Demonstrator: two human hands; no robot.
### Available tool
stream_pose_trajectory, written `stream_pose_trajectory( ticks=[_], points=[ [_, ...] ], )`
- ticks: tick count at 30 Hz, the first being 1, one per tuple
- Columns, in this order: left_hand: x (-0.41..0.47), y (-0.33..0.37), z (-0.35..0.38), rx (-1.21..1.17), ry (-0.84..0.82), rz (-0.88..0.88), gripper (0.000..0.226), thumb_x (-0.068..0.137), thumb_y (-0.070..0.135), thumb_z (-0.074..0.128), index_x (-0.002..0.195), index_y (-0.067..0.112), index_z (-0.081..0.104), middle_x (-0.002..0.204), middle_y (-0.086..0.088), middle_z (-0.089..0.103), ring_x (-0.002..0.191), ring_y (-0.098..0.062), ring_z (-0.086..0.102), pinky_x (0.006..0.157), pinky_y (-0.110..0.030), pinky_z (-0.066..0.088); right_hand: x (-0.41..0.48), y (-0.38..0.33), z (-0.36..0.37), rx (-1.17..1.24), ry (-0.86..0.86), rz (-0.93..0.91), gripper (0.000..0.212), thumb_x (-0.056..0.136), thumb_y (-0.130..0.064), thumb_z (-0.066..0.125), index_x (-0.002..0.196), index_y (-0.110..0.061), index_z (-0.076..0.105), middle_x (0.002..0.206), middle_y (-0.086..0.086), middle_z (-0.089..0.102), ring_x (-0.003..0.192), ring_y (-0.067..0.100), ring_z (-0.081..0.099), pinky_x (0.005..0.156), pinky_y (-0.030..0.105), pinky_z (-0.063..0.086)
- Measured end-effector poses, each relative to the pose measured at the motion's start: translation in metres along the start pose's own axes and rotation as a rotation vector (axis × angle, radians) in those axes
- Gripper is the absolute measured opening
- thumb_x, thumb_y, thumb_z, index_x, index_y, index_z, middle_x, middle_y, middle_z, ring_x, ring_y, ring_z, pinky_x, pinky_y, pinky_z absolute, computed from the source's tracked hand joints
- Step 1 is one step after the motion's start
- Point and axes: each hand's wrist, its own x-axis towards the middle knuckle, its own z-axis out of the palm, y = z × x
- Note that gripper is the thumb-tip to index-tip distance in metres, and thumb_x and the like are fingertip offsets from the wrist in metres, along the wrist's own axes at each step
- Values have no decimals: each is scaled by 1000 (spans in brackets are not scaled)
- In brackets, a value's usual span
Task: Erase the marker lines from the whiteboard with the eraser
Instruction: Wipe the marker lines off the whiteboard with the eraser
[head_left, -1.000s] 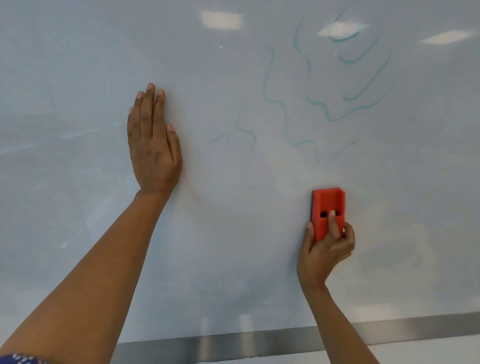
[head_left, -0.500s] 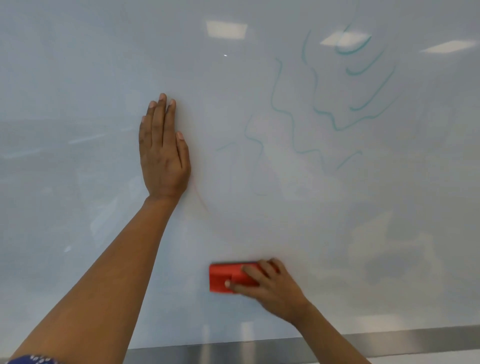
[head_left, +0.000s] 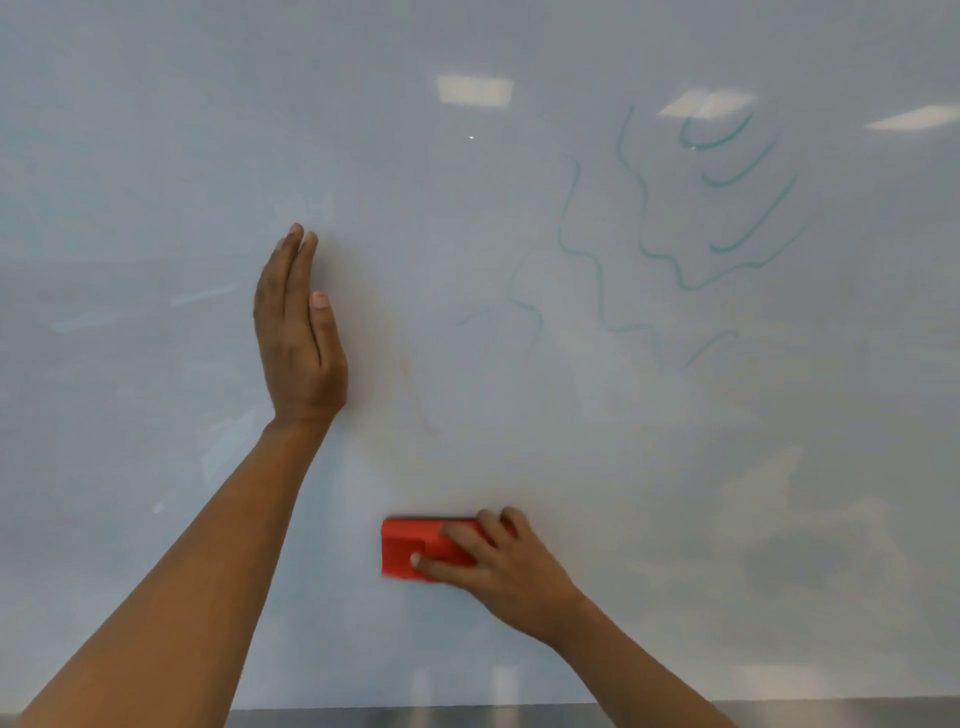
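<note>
The whiteboard (head_left: 156, 156) fills the view. Wavy teal marker lines (head_left: 675, 270) run across its upper right, with fainter strokes (head_left: 524, 306) lower down toward the middle. My right hand (head_left: 498, 566) grips a red eraser (head_left: 405, 545), which lies sideways flat against the board low in the middle, well below the lines. My left hand (head_left: 298, 332) is turned edge-on beside the board at centre left, fingers straight and together, holding nothing.
A metal frame strip (head_left: 467, 717) runs along the board's bottom edge. Ceiling lights reflect on the board at the top right (head_left: 475, 89). Faint smears of wiped ink (head_left: 779, 519) cloud the lower right.
My right hand swept the eraser from centre right down and to the left, turning it from upright to sideways. My left hand has lifted from flat on the board to edge-on.
</note>
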Motion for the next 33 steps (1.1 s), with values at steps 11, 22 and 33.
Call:
stream_pose_trajectory(
  ticks=[11, 22, 33],
  points=[
    [-6, -44, -25, 32, -1, -50, 43, 100, 10, 28, 141, 1, 37, 149, -11, 34, 141, -23, 28, 118, -35, 21, 128, 93, -61, 52, 368, 592, 52, 86, -31, 63, 135, -40, 48, 131, 1, 37, 96, 29, 50, 79, 39, 34],
    [-9, -50, -34, -51, -53, -89, 47, 100, 17, 24, 145, 5, 32, 151, -2, 33, 143, -16, 24, 118, -30, 19, 65, 5, 1, -16, 6, -261, 59, 88, -25, 54, 142, -36, 33, 130, 1, 43, 95, 24, 48, 79, 37, 45],
    [-3, -39, -48, -239, -51, -182, 43, 103, 30, 22, 145, 39, 27, 147, -1, 43, 139, -11, 34, 113, -20, 27, 191, 77, -51, -26, 354, 63, 45, 89, -24, 59, 133, -36, 54, 121, 7, 63, 82, 28, 57, 69, 36, 40]
  ],
)
